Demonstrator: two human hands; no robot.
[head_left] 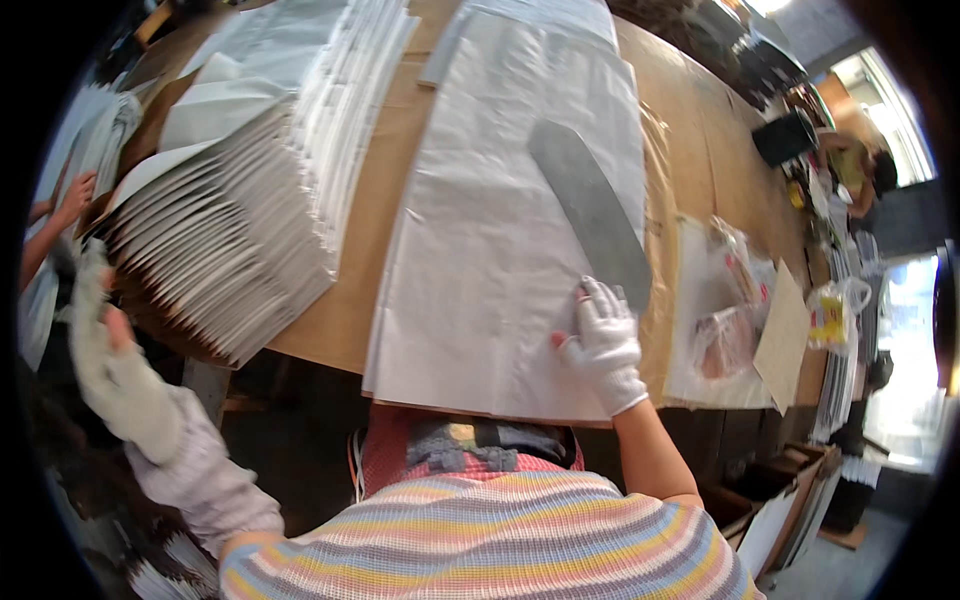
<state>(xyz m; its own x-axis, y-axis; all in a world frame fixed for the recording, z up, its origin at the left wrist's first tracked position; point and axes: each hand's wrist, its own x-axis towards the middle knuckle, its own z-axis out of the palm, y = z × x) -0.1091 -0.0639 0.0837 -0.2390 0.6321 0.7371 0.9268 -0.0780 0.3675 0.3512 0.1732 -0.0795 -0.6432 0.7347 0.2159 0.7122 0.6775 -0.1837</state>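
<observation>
My right hand [605, 345], in a white glove with bare fingertips, lies on a tall stack of white paper sheets [480, 250]. Its fingers are stretched out flat at the near end of a long grey flat plate [590, 215] with a rounded far end, which lies slantwise on the sheets. Whether the fingers press on the plate's edge cannot be told. Far to the left, my left hand [110, 350], gloved in off-white, reaches up beside a fanned pile of folded paper [225, 230]. Its thumb stands apart from the fingers, and nothing shows in it.
Another person's hand [75, 200] is at the left, next to hanging white sheets [105, 125]. Right of the stack lie clear plastic bags [730, 340] and a beige card [785, 335] on the brown table [715, 130]. A second person [855, 170] is at the far right.
</observation>
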